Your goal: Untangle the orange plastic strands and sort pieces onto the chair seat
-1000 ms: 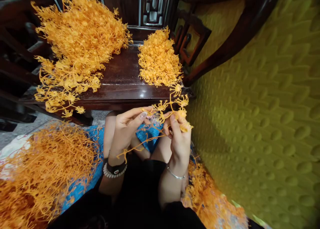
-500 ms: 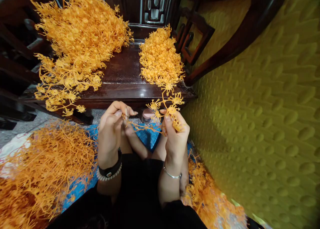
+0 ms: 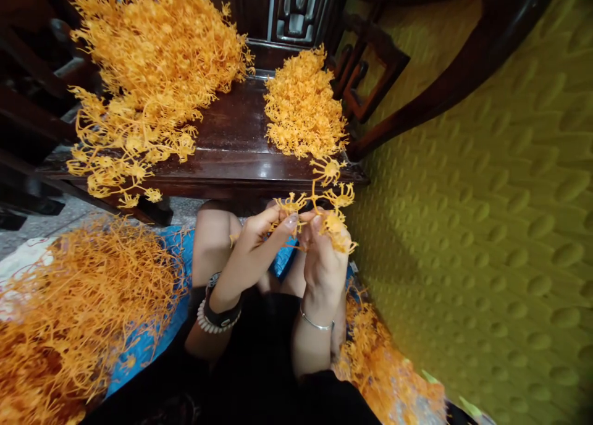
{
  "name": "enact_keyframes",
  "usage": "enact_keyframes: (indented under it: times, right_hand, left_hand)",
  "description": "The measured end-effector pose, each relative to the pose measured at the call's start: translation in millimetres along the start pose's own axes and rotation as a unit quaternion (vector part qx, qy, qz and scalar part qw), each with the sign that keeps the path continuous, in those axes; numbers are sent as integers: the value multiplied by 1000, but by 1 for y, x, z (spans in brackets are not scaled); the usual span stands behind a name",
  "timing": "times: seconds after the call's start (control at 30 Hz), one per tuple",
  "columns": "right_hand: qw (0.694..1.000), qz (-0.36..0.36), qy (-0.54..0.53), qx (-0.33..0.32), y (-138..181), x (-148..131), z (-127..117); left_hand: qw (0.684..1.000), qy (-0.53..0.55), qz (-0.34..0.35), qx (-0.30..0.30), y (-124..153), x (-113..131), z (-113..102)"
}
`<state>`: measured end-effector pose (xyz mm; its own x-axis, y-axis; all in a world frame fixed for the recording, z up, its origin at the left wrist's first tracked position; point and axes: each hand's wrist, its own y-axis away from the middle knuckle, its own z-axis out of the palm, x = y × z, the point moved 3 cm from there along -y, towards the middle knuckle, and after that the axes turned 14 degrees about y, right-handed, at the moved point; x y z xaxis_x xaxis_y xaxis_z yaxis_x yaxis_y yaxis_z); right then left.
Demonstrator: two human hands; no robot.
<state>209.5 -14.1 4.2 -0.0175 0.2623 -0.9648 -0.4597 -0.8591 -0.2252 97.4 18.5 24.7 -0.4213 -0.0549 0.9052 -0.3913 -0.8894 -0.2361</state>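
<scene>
My right hand [image 3: 323,258] is closed around an orange plastic sprig [image 3: 330,204] with several small spiky flower heads, held upright over my knees. My left hand [image 3: 252,252] reaches across and pinches a flower head on the same sprig with thumb and forefinger. The two hands touch just in front of the dark wooden bench [image 3: 231,159]. A black band and a bead bracelet sit on my left wrist, a thin silver bangle on the right.
A big heap of flower sprigs [image 3: 152,60] fills the bench's left side and a smaller pile of loose flower heads [image 3: 303,104] lies on its right. Bare orange stems [image 3: 78,307] are heaped on a blue cloth at left. A yellow-green textured cushion [image 3: 486,215] rises at right.
My left hand drew away to the left, then came back and now pinches the sprig beside my right hand. The sprig and right hand stayed roughly where they were.
</scene>
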Motion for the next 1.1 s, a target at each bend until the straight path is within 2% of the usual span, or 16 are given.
enact_keyframes:
  times: [0.13,0.23,0.33,0.43,0.53,0.67,0.8,0.93,1.0,1.1]
  right_hand:
    - [995,37,-80,-39,-1,-9,12]
    - [986,45,-150,-50,-2,-13,17]
    - [969,40,-245,-16,-6,-13,11]
    - [956,-6,-291,31,-12,-15,-3]
    - [972,-17,-233,30,-15,-19,-14]
    - [991,-14,-118,64,-12,-22,-19]
    - [993,-36,-68,92,-11,-21,-17]
    - [991,-40,-9,131,-9,-16,-16]
    - [990,-43,22,133,-7,-13,-16]
    - [991,-48,48,119,-4,-12,-17]
  left_hand:
    - [997,71,-8,0,0,-6,6]
    - [991,130,-29,35,-1,-10,12]
    - [963,250,-47,83,-4,-9,15]
    - [938,326,-50,109,-10,-7,12]
    - [950,284,-32,126,-12,-6,6]
    - [978,157,31,135,-10,-5,1]
    - [976,130,88,152,-9,-4,-6]
    - [973,165,53,152,-11,-7,-10]
    - [978,146,39,147,-11,-7,-9]
    - [985,95,58,135,-8,-5,-5]
